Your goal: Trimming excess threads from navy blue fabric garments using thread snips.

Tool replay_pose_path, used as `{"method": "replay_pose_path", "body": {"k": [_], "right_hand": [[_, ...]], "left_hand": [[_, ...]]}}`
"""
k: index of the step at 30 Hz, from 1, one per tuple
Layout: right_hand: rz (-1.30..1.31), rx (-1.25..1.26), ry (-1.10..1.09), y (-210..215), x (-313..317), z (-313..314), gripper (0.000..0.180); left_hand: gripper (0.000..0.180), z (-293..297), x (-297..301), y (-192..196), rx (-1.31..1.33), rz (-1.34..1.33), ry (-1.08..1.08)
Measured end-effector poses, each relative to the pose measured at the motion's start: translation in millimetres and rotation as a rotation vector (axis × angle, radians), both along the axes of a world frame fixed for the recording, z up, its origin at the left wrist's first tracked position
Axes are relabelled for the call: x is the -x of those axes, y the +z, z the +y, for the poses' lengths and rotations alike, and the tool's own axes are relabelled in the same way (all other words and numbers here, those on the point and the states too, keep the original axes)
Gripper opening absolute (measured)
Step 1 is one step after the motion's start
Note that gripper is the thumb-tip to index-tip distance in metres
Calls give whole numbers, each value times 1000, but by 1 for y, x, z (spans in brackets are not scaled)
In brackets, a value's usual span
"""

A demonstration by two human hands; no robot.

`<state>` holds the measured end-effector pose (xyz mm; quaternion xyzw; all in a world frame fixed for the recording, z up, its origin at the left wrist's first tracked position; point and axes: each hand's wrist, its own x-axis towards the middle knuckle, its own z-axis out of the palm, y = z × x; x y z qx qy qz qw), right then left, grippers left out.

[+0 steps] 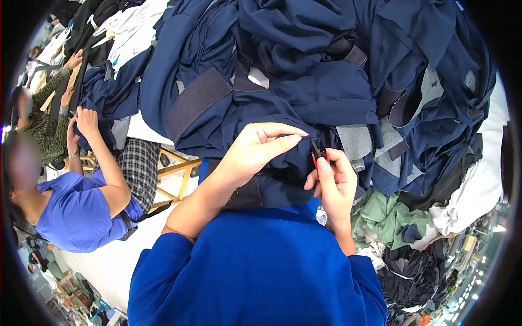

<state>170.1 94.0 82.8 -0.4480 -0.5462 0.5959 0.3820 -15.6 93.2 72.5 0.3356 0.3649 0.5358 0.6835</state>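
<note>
Background (pixel 76 288) indistinct; right hand (pixel 337 182) partly hides snips (pixel 316 149).

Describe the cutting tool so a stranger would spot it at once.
At the near edge of the big heap of navy cloth, the camera wearer's left hand and right hand come close together. The right hand grips the thread snips, blades toward the heap. Bright red handles set them apart from the navy cloth around.

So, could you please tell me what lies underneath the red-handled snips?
Beneath the snips, held in the right hand, navy cloth shows. The hand covers part of that view, and whatever lies below the cloth itself cannot be seen.
</note>
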Motion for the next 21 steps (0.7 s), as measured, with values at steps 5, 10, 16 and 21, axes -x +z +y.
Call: {"method": "replay_pose_path", "body": {"k": [5, 10, 16, 21], "right_hand": [[-29, 10, 14, 0, 2, 1, 18], [-15, 32, 12, 1, 3, 1, 18], [-27, 12, 31, 1, 4, 0, 19], [-34, 12, 29, 0, 4, 0, 19]], "left_hand": [[21, -1, 0, -2, -8, 4, 12], [21, 0, 2, -2, 0, -23, 5], [21, -1, 3, -4, 2, -42, 0], [21, 0, 2, -3, -1, -5, 0]]}}
